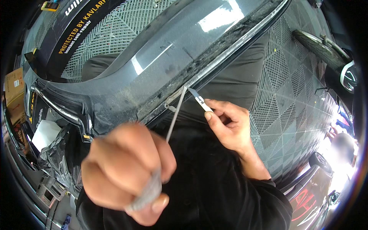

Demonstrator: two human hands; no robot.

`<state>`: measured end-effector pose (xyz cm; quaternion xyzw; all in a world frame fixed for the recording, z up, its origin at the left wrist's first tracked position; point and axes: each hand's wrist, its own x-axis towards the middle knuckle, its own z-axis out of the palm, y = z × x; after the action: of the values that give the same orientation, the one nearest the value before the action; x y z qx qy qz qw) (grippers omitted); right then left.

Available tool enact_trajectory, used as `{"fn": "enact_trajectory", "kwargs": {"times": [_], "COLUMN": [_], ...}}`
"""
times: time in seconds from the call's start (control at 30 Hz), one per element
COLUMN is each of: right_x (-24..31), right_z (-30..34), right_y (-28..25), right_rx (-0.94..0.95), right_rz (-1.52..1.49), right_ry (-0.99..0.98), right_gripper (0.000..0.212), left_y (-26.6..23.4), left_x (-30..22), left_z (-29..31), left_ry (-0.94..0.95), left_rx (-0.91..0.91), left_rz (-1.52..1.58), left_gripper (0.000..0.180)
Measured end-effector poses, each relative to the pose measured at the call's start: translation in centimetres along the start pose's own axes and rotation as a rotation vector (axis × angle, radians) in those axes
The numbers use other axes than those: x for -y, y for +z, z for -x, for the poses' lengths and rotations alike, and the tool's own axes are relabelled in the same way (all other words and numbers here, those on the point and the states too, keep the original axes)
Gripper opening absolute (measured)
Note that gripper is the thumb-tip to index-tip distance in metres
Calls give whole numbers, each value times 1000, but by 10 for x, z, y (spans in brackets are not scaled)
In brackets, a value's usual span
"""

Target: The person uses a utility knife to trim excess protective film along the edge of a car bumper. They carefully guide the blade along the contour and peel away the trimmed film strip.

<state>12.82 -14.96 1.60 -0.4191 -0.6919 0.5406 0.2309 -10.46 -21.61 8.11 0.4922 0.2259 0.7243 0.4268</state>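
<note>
The left hand (126, 165), blurred and close to the camera, is closed in a fist. Its grip pinches the bunched end of a thin, grey, flexible strip (176, 115). This strip goes in a straight line up to the near long edge of a large, glossy, dark grey curved car panel (168, 63), where its other end meets this edge.

The right hand (230, 122) has its grip pressed together on a slim white-handled knife (200, 101) with a narrow blade. The tip of the blade is just beside the upper end of the strip; whether they touch, I cannot tell.

The panel lies across the person's legs in black trousers (234, 86). Below is a floor of grey ribbed tiles (285, 115). Near the left end of the panel there is a crumpled black plastic bag (63, 151).
</note>
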Motion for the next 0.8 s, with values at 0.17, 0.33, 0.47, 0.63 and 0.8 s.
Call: {"fn": "enact_trajectory", "kwargs": {"times": [0.17,0.33,0.47,0.63,0.8], "right_x": [-5,-8,-13,-13,-6], "right_z": [-1,-3,-3,-9,-14], "right_y": [-20,-24,-18,-7,3], "right_rx": [-101,-42,5,32,45], "right_rz": [-197,-282,-286,-130,11], "right_ry": [117,197,195,162,34], "right_gripper": [31,28,29,31,31], "left_y": [-15,-29,-27,-18,-20], "left_x": [48,68,59,38,39], "left_z": [5,-2,-15,-20,-9], "left_ry": [-198,-386,-576,-643,-692], "left_rx": [-291,92,409,488,232], "left_rz": [-604,-1183,-1279,-1435,-1245], "left_gripper": [33,34,24,22,16]}}
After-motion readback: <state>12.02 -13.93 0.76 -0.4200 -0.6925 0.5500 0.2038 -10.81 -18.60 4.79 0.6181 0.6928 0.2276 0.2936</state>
